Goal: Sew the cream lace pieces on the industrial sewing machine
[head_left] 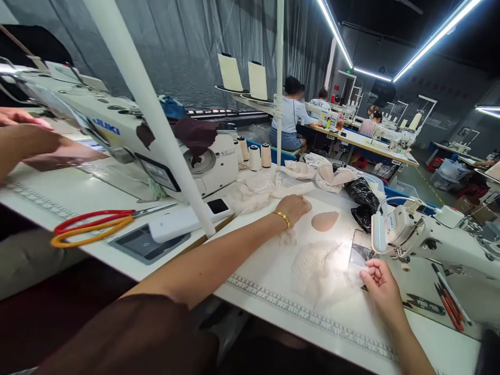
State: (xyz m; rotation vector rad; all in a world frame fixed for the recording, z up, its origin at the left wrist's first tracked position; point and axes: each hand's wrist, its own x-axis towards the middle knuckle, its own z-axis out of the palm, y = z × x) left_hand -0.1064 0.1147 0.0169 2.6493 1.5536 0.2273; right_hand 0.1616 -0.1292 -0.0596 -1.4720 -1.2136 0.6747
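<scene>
My left hand [296, 209], with a gold bracelet at the wrist, reaches over the white table by a heap of pale lace [255, 190]. Its fingers are curled, and what they hold, if anything, is hidden. Below that wrist lies a small lace scrap [288, 237]. A beige teardrop-shaped pad [325, 221] rests flat to the right of the hand. In front spreads a sheer pale lace piece [314, 268], partly washed out by the machine's lamp. My right hand [379, 284] pinches its right edge between thumb and fingers, close to the sewing machine [425, 234].
Thread snips [425, 304] and pens lie by the machine. A black plastic bag [361, 198] and beige cups [332, 174] sit behind. A white pole [156, 120] slants up on the left, beside red-and-orange scissors [94, 225] and a co-worker's hand [23, 119] at another machine.
</scene>
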